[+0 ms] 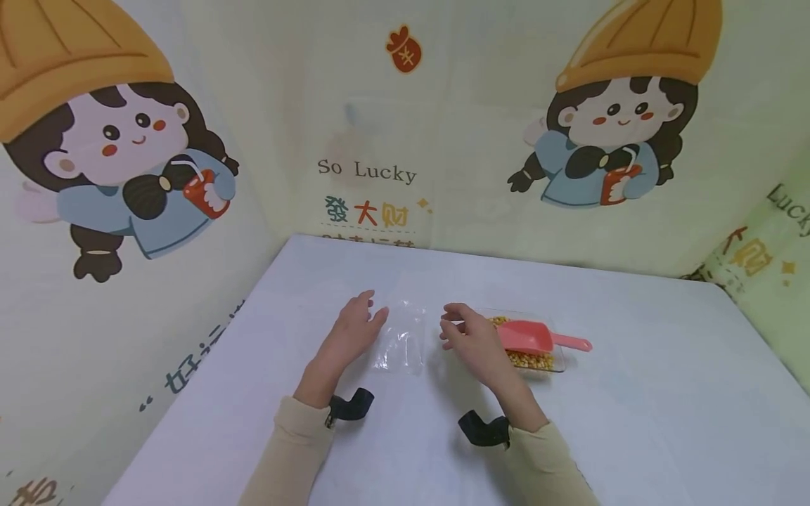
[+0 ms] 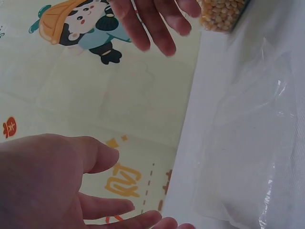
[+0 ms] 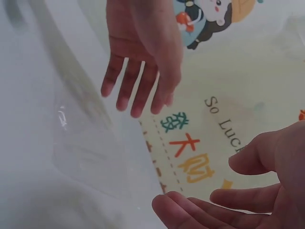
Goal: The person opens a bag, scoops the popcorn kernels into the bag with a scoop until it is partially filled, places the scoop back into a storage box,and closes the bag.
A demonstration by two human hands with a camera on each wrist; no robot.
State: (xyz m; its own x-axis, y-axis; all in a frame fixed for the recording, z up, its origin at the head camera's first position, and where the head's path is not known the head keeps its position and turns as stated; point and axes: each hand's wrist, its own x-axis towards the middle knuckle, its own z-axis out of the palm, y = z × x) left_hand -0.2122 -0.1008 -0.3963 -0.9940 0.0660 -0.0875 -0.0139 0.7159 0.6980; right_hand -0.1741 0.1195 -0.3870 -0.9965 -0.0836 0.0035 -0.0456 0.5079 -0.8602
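Note:
A clear plastic bag (image 1: 400, 341) lies flat on the white table between the two hands. My left hand (image 1: 351, 329) hovers at the bag's left side, fingers relaxed and holding nothing. On the other side, my right hand (image 1: 476, 344) is held above the table with loosely bent fingers and nothing in them. Just beyond the right hand stands a clear tray (image 1: 560, 365) of yellow corn kernels (image 1: 531, 360), partly hidden by that hand. Across the kernels rests a pink scoop (image 1: 529, 337), its handle pointing right past the tray's rim.
The white table (image 1: 645, 393) meets a cloth backdrop (image 1: 481, 232) printed with cartoon figures at the back and sides. A black wrist camera (image 1: 351, 405) sits on the left wrist, and another black camera (image 1: 484, 429) on the right.

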